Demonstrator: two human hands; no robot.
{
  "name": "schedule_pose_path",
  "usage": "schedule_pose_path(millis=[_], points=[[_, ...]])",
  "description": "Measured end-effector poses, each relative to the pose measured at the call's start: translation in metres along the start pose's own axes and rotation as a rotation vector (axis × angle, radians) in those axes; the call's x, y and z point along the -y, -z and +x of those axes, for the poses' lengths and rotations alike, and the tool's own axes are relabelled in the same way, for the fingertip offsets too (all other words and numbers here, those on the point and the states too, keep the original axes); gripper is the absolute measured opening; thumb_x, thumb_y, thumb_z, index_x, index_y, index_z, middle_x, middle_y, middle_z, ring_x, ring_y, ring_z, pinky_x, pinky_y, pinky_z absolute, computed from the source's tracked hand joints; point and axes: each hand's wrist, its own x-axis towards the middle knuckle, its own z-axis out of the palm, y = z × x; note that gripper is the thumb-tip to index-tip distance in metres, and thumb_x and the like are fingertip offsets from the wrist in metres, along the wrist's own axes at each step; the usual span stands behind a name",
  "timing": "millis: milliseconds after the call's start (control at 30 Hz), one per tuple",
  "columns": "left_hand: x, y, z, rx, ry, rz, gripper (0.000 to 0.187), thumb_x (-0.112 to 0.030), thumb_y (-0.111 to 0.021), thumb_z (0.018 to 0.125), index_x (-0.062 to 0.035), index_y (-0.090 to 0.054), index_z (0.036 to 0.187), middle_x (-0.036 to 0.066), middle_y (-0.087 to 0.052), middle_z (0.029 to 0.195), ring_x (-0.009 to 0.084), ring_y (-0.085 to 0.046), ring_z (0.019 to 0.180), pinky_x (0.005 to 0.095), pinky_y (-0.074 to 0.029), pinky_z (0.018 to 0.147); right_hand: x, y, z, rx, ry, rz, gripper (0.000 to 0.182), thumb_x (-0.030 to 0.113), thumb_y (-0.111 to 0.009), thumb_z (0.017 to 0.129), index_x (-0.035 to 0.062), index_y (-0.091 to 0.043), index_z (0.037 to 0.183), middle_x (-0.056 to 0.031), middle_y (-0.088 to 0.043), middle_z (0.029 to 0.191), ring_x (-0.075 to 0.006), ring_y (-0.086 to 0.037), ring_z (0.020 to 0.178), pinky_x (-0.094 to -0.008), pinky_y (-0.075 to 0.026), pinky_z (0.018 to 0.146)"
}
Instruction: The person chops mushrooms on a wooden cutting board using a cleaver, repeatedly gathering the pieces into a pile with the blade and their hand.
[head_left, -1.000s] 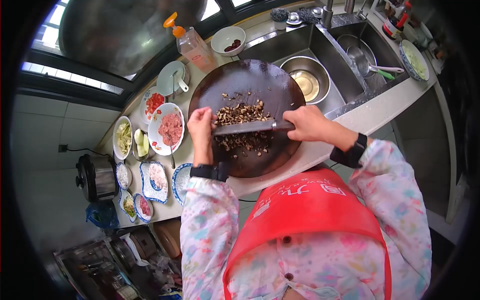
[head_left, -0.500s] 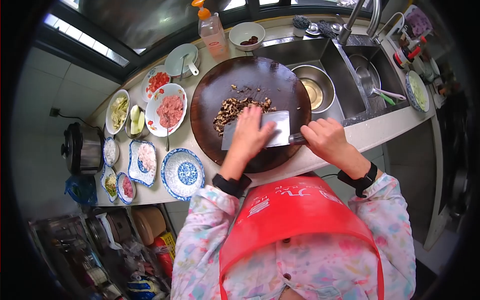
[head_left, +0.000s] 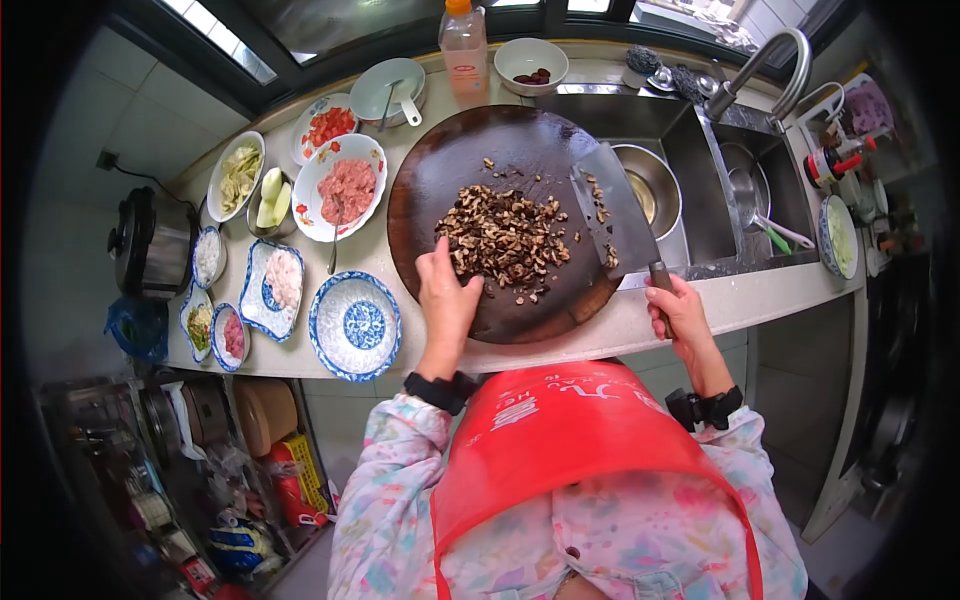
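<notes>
Chopped brown pieces (head_left: 505, 240) lie in a loose heap on the round dark chopping board (head_left: 440, 155). My right hand (head_left: 677, 312) grips the dark handle of a cleaver (head_left: 618, 215), whose broad blade lies near the board's right edge with a few pieces stuck on it. At the heap's lower left edge, my left hand (head_left: 447, 292) has its fingers apart and its fingertips near the pieces; it holds nothing.
Left of the board are a bowl of minced meat (head_left: 348, 188), a blue-and-white plate (head_left: 356, 326) and several small dishes. An orange-capped bottle (head_left: 464, 60) stands behind. The sink (head_left: 690, 150) holds a metal pot (head_left: 655, 190).
The cleaver has moved right and turned, uncovering the heap, which is now larger and more spread. My left hand has left the blade for the heap's left side. The view has shifted slightly.
</notes>
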Motion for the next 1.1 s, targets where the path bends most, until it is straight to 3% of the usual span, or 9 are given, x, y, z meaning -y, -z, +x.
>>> schedule_pose_path(millis=[33,167,267,467,533,633,833,967,1100], points=[[-0.01,-0.007,0.003,0.045,0.159,-0.133,0.058,-0.007,-0.065,0.067,-0.0025,-0.047,0.121,0.017,-0.048,0.103,0.0335,-0.054,0.092,0.0399,-0.045,0.081,-0.005,-0.002,0.0,0.004,0.001,-0.011,0.022,0.016,-0.061,0.083,0.0076,-0.054,0.103,-0.0011,-0.049,0.061,-0.0083,-0.042,0.039,-0.0232,-0.034,0.034],[-0.028,-0.028,0.021,-0.1,0.1,-0.253,0.041,-0.002,-0.059,0.069,-0.0023,-0.055,0.11,0.016,-0.053,0.096,0.0325,-0.055,0.087,0.0393,-0.045,0.08,-0.012,-0.028,-0.003,0.109,-0.138,0.269,0.025,0.017,-0.061,0.084,0.0086,-0.053,0.107,0.0004,-0.048,0.06,-0.008,-0.042,0.039,-0.0236,-0.032,0.034],[-0.044,-0.023,0.031,-0.079,-0.028,-0.261,0.032,0.001,-0.056,0.07,-0.0023,-0.061,0.102,0.016,-0.056,0.095,0.0315,-0.056,0.088,0.0374,-0.045,0.081,-0.009,-0.046,0.002,0.13,-0.061,0.14,0.028,0.016,-0.063,0.083,0.008,-0.054,0.108,0.0003,-0.048,0.059,-0.008,-0.042,0.039,-0.0227,-0.032,0.035],[-0.038,0.0,0.027,-0.207,0.059,-0.474,0.017,-0.002,-0.055,0.08,-0.001,-0.064,0.095,0.01,-0.059,0.094,0.0172,-0.059,0.081,0.0269,-0.047,0.071,0.015,-0.06,-0.01,0.122,0.35,-0.332,0.032,0.018,-0.067,0.081,0.0065,-0.058,0.109,-0.003,-0.057,0.062,-0.0115,-0.054,0.048,-0.0247,-0.038,0.042],[-0.035,0.004,0.041,-0.367,0.038,-0.567,0.019,-0.011,-0.056,0.087,0.0008,-0.06,0.102,0.009,-0.059,0.096,0.0166,-0.058,0.083,0.0271,-0.047,0.073,0.016,-0.064,-0.004,0.041,0.893,-0.609,0.037,0.022,-0.07,0.078,0.0077,-0.058,0.11,-0.0095,-0.062,0.069,-0.0212,-0.062,0.058,-0.031,-0.044,0.049],[-0.04,0.01,0.077,-0.496,0.026,-1.013,0.022,-0.012,-0.056,0.088,0.0023,-0.057,0.105,0.009,-0.059,0.092,0.013,-0.057,0.077,0.0245,-0.047,0.068,0.049,-0.076,-0.013,0.077,1.039,-0.813,0.041,0.029,-0.07,0.076,0.0101,-0.058,0.11,-0.013,-0.063,0.074,-0.03,-0.063,0.067,-0.0379,-0.047,0.055],[0.003,0.003,0.094,-0.22,0.489,-0.942,0.014,-0.008,-0.06,0.084,0.0001,-0.058,0.095,0.003,-0.059,0.072,0.0048,-0.049,0.054,0.0176,-0.038,0.048,0.075,-0.081,0.02,0.226,0.962,-1.34,0.036,0.036,-0.067,0.077,0.012,-0.058,0.102,-0.0097,-0.064,0.074,-0.0301,-0.062,0.065,-0.0395,-0.048,0.054],[-0.004,-0.012,0.086,-0.39,0.346,-0.769,0.011,-0.004,-0.062,0.08,-0.0001,-0.06,0.09,0.003,-0.06,0.071,0.0078,-0.054,0.059,0.0197,-0.042,0.054,0.046,-0.06,0.056,0.221,1.108,-1.159,0.035,0.038,-0.069,0.074,0.0125,-0.058,0.095,-0.0102,-0.063,0.072,-0.0304,-0.062,0.064,-0.0404,-0.047,0.053],[-0.007,0.006,0.095,-0.382,0.463,-0.984,0.013,-0.004,-0.062,0.078,0.0002,-0.06,0.09,0.003,-0.06,0.071,0.0077,-0.054,0.06,0.0199,-0.042,0.052,0.092,-0.068,0.042,0.106,1.144,-1.345,0.033,0.034,-0.072,0.069,0.0105,-0.056,0.086,-0.0076,-0.06,0.074,-0.0274,-0.062,0.068,-0.0391,-0.047,0.055]])
